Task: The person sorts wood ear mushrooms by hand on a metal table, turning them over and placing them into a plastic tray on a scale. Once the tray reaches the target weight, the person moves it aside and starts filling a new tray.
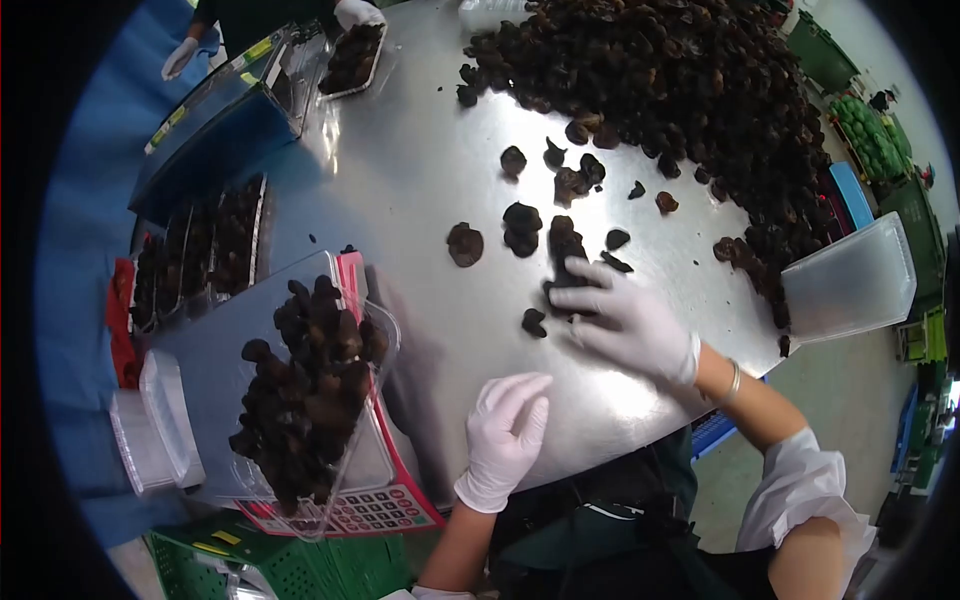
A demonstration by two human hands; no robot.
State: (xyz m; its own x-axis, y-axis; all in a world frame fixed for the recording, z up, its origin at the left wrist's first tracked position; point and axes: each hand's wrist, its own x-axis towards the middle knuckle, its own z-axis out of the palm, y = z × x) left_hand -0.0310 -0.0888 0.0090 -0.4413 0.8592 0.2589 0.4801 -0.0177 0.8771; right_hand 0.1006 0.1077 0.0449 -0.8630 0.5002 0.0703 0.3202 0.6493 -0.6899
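Note:
My right hand (625,318), in a white glove, reaches over the metal table with its fingers apart, touching a dark brown fungus piece (566,240). Whether the fingers grip it cannot be made out. My left hand (507,430), gloved too, hovers by the table's near edge with fingers curled towards the thumb; nothing shows in it. Left of it, a clear tray heaped with dark fungus (310,385) rests on a red and white scale (385,508). Several loose pieces (522,228) lie beyond my hands.
A large fungus heap (660,80) covers the back right. A clear plastic container (850,280) sits at the right edge. Filled trays (205,245) and empty trays (158,425) are at the left, above a green crate (270,560). Another person's gloved hand (360,14) is near a tray.

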